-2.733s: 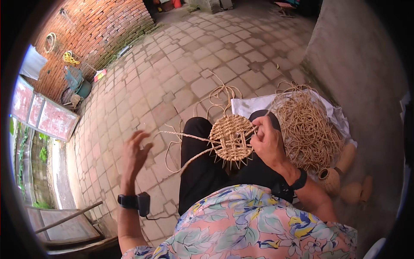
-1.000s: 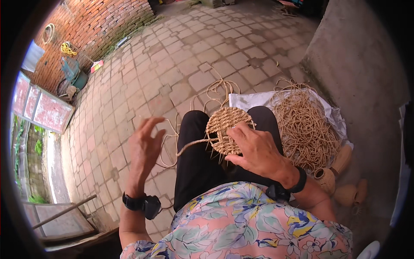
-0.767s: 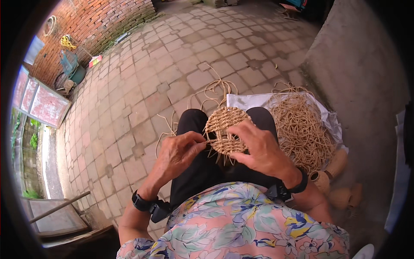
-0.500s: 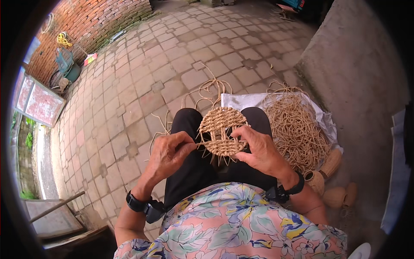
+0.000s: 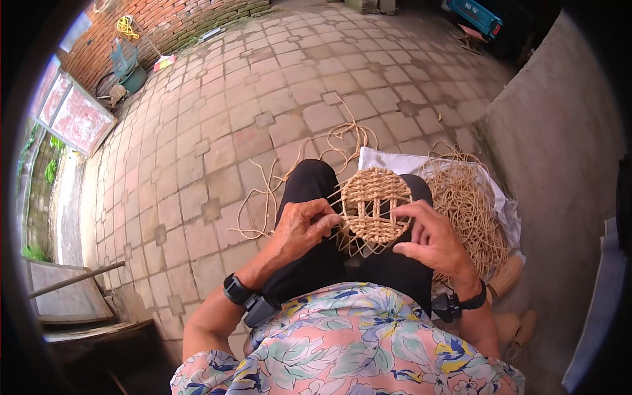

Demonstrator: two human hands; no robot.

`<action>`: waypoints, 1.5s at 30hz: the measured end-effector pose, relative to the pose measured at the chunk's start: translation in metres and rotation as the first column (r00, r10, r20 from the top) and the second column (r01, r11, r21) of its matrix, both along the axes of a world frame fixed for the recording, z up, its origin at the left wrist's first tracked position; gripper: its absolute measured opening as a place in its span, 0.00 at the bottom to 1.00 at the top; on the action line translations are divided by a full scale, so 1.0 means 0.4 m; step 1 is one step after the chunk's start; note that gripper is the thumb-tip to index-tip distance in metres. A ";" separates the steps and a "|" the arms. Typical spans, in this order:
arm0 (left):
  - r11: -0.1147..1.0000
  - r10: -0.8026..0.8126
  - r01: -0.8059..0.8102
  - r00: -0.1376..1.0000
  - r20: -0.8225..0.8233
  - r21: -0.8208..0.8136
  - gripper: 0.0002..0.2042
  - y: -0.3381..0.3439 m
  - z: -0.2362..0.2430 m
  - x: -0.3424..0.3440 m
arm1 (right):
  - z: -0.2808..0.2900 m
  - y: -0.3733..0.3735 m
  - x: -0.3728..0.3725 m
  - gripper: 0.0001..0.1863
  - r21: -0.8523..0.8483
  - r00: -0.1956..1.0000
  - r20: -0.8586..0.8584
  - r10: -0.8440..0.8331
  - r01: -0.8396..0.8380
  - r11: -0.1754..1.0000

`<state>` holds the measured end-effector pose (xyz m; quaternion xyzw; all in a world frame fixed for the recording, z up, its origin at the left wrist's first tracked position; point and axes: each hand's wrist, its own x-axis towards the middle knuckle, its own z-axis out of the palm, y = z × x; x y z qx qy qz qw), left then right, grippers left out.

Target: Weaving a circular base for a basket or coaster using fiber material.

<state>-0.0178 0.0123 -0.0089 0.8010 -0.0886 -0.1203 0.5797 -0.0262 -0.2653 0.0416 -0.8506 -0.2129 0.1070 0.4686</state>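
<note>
A round piece of woven straw-coloured cord [image 5: 375, 187], with gaps across its middle and thin spokes poking out, is held over my knees in black trousers [image 5: 309, 174]. My left hand [image 5: 306, 224] is closed in a pinch at its left side, on a thin strand or spoke at the rim. My right hand [image 5: 424, 237] is at its right side with thumb and index apart, the index fingertip touching the weave.
A heap of loose cord [image 5: 464, 207] lies on a white sack [image 5: 375, 158] to the right, with woven pieces [image 5: 507, 280] below. Stray cords [image 5: 257, 217] lie on the paving. A concrete wall [image 5: 546, 131] rises right; framed panels [image 5: 76, 115] stand left.
My left hand has come in from the left onto the rim. My right thumb has come away from the weave since half a second ago. The piece and both hands sit further right in the view.
</note>
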 end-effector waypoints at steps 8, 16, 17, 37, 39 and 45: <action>0.980 0.107 -0.182 0.822 0.559 0.079 0.06 -0.049 -0.034 0.013 | 0.009 0.075 0.016 0.08 0.049 0.920 0.376 -0.112 0.101 0.994; 0.899 0.032 -0.106 0.984 -0.176 -0.426 0.00 -0.060 -0.021 0.006 | -0.048 0.135 0.059 0.09 0.052 0.862 0.502 -0.069 0.050 0.997; 0.799 -0.070 -0.152 0.937 -0.342 -0.581 0.01 -0.053 -0.016 0.004 | -0.047 0.136 0.056 0.09 0.054 0.864 0.499 -0.069 0.048 0.997; 0.788 -0.121 -0.145 0.916 -0.381 -0.599 0.06 -0.025 -0.102 -0.027 | -0.099 0.236 0.035 0.14 -0.370 0.693 0.643 0.327 -0.094 0.924; 0.830 -0.105 -0.105 0.935 -0.338 -0.547 0.07 -0.010 -0.104 -0.032 | -0.091 0.239 0.040 0.15 -0.326 0.818 0.490 0.302 -0.150 0.933; 0.876 -0.257 0.064 0.901 -0.351 -0.478 0.11 -0.022 -0.032 -0.015 | -0.038 0.080 0.121 0.12 -0.019 0.875 0.282 0.392 -0.404 0.915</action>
